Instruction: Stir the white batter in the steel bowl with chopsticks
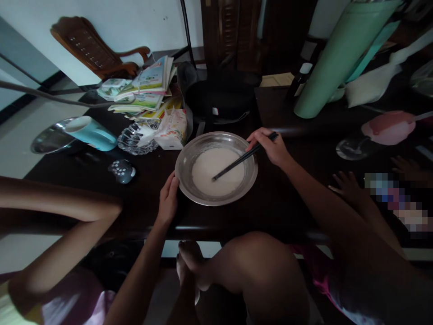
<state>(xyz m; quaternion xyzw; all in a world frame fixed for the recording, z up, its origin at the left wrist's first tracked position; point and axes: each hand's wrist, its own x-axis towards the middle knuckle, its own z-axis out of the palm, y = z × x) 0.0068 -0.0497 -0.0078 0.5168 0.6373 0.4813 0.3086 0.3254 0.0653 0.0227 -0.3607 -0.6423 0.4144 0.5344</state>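
Note:
A wide metal bowl (184,187) stands on the dark table in front of me, with a milky white liquid (211,164) in its bottom. My left hand (168,199) grips the bowl's left side, thumb up by the rim and the other fingers mostly hidden behind the wall. Dark chopsticks (238,160) are held in the closed fingers of my right hand (270,145), above the bowl's right rim. They slant down to the left, and their tips dip into the liquid near the middle.
Left of the bowl are a grey spotted object (122,171), a light blue mug (91,133), a glass dish (137,137) and a tissue pack (174,128). A tall green cylinder (341,58) rises at right. Other people's arm (84,205) and hand (348,187) rest on either side.

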